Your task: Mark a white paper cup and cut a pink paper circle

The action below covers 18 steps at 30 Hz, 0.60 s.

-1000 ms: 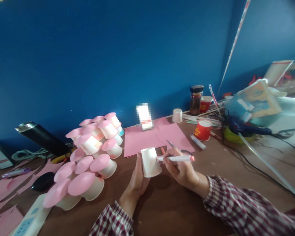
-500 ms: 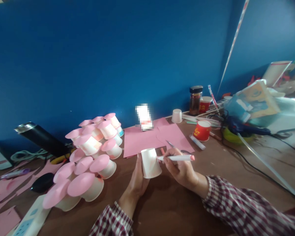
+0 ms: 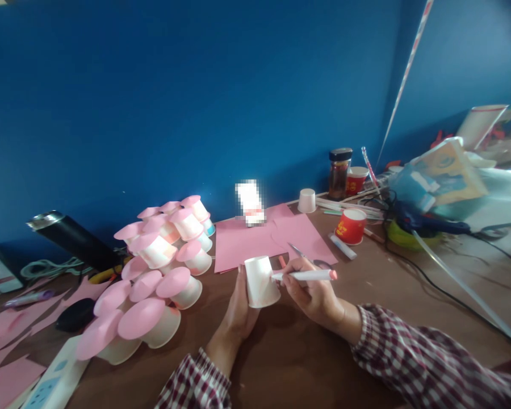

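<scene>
My left hand (image 3: 239,309) is wrapped round a white paper cup (image 3: 262,282), which is held upside down and slightly tilted above the brown table. My right hand (image 3: 313,292) pinches a white marker (image 3: 309,275) with a pink end. The marker's tip is at the cup's right side; whether it touches is too small to tell. Just behind the right hand lie scissors (image 3: 297,250), partly hidden by it, and a red marker cap (image 3: 281,261). Pink paper sheets (image 3: 247,245) spread out behind the cup.
At left stand several upturned cups topped with pink paper cones (image 3: 141,318). A black flask (image 3: 70,241), a power strip (image 3: 53,378) and pink scraps (image 3: 12,380) lie farther left. To the right are a red cup (image 3: 350,226), a jar (image 3: 339,175) and a glue gun (image 3: 430,218) with its cable.
Both hands keep nearly the same place. The cup has tilted or turned very slightly in my left hand, and the marker remains at its side.
</scene>
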### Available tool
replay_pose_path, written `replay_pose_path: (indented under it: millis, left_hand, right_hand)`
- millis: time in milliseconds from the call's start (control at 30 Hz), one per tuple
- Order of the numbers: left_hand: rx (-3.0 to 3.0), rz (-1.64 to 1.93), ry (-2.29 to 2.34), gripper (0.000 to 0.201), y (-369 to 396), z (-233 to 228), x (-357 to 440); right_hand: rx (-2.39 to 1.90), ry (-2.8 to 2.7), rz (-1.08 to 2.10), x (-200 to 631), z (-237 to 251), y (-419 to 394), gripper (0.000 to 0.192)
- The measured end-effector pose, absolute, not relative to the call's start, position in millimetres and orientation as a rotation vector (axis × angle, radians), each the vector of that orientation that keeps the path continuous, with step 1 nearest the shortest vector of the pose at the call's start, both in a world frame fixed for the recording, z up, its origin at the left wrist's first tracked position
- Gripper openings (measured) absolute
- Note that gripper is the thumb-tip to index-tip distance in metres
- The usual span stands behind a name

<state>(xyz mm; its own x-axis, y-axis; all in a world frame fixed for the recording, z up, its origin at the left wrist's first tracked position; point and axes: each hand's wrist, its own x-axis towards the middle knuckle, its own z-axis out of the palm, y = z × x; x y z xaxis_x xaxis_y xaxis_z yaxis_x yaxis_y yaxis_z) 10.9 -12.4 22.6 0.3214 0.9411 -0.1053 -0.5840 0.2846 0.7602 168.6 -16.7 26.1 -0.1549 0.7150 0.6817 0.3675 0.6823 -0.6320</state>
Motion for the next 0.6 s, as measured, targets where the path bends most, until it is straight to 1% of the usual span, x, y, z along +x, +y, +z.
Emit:
replay_pose_path:
  millis: [200,600]
  left_hand:
    - [0.687,1.117,0.621,0.057,-12.5,21.1,9.6]
    - [0.704,1.103,0.626,0.053,-14.2,24.6,11.2]
  right_hand:
    - [-0.885,-1.789,0.348,168.9,27.6,-16.7,0.005]
    - [-0.862,-1.736,0.397,168.8,20.2,-13.4,0.005]
